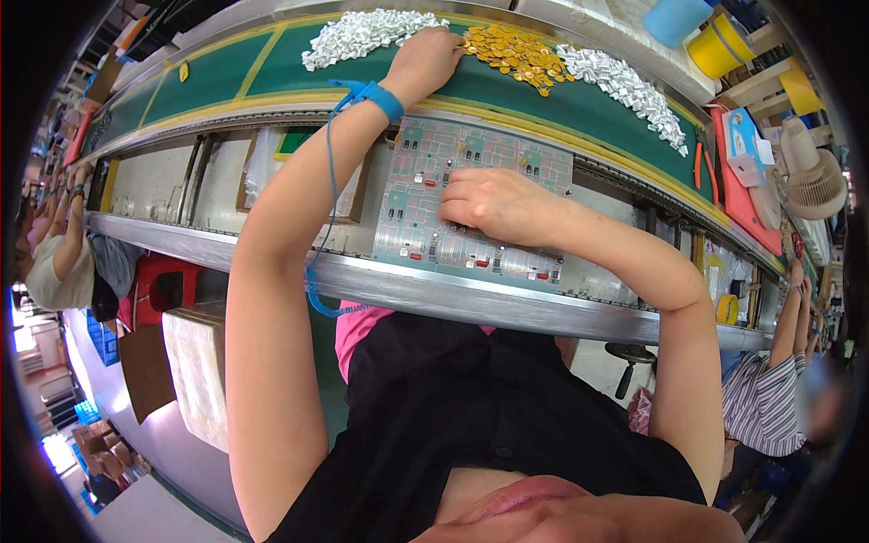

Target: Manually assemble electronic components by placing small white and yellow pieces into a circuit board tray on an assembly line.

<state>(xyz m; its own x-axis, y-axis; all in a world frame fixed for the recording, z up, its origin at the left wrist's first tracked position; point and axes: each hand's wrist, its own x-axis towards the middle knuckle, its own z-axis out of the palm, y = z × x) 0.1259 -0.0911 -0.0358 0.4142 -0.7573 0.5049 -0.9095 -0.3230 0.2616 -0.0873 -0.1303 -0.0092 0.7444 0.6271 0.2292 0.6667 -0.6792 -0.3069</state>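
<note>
A grey-green circuit board panel (398, 213) with printed outlines lies across the metal rails in front of me. Black and red components stand on it in places. My right hand (498, 206) is over the middle of the panel, its fingers curled down and closed; whatever they hold is hidden. My left hand (425, 65) reaches to the green belt beyond. Its closed fingertips touch the left edge of a pile of yellow disc-shaped components (516, 56), and what they pinch is hidden. A blue wrist strap (378, 98) with a coiled cord circles my left wrist.
Small white block-shaped parts lie in one pile (367, 36) left of the discs and another (625, 86) to the right. Red-handled pliers (706, 172), a fan (810, 172) and a yellow tape roll (727, 309) are at the right. Co-workers sit on both sides.
</note>
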